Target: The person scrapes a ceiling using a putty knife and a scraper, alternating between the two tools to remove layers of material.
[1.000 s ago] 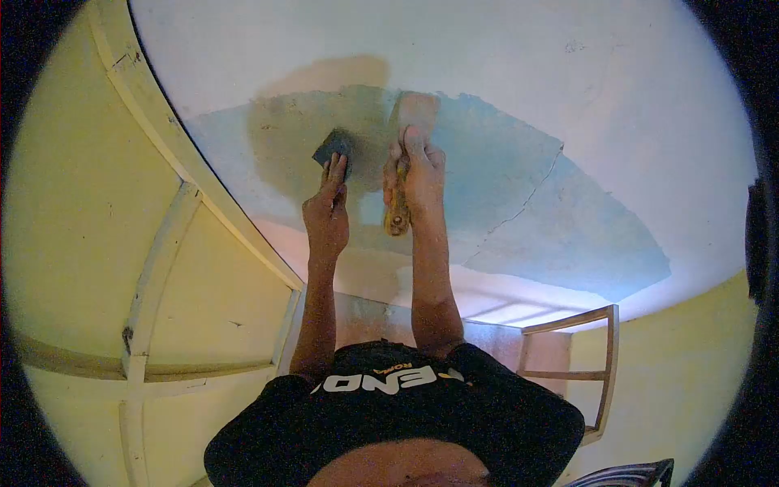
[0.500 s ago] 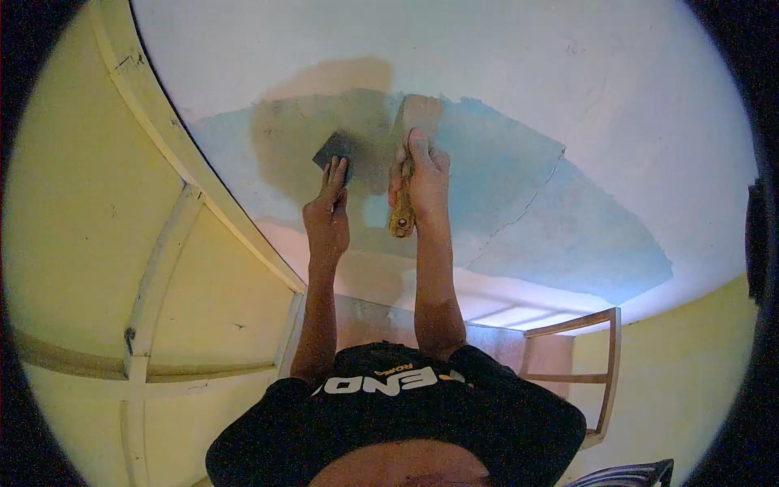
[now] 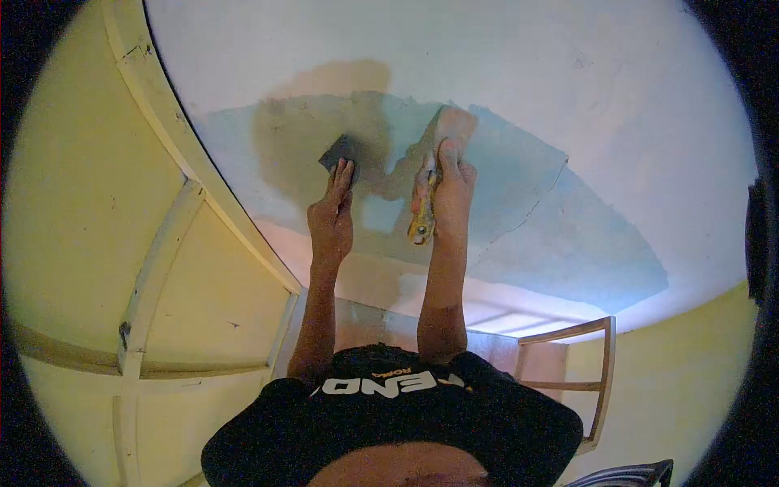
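Note:
My left hand (image 3: 333, 215) reaches up to a dark square piece (image 3: 339, 152), with its fingers over the lower edge; the piece lies at the blue-green patch (image 3: 519, 174) of the pale surface. To its right, my right hand (image 3: 452, 183) is closed around a putty knife (image 3: 421, 225) with a worn, yellowish handle. The thumb rests near the base of the wide blade (image 3: 456, 126), which is up against or close to the same patch. Whether the blade touches it cannot be made out.
A thin crack (image 3: 531, 213) runs through the patch. Yellow panels with a wooden frame (image 3: 162, 264) stand at the left. At the lower right are an open wooden frame (image 3: 604, 381), a yellow wall (image 3: 665, 381) and a dark curved object (image 3: 625, 472).
My right hand has moved right and slightly down with the putty knife. My left hand and the dark piece sit slightly further right and lower. The view has shifted a little.

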Tool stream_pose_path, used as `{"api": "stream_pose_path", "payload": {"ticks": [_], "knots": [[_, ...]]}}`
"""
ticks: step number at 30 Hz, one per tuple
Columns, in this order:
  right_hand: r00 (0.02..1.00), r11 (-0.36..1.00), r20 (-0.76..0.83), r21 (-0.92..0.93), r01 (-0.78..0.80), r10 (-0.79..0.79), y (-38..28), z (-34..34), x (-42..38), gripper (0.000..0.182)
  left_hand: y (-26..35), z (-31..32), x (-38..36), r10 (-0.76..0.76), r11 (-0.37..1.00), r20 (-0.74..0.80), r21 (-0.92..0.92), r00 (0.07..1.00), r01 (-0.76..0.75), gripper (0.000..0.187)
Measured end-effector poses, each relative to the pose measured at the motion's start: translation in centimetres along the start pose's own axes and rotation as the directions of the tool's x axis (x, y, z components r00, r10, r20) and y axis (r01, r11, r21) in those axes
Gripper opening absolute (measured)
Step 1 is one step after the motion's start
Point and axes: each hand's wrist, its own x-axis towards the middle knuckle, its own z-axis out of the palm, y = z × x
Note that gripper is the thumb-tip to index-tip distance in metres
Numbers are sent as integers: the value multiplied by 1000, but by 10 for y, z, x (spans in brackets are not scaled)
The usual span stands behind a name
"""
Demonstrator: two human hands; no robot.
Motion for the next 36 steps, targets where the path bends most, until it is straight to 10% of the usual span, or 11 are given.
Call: {"api": "stream_pose_path", "payload": {"ticks": [36], "knots": [[987,999,155,-21,43,-39,-19,-7,-4,49,14,14,9,-51,999,46,1,998,51,50]]}}
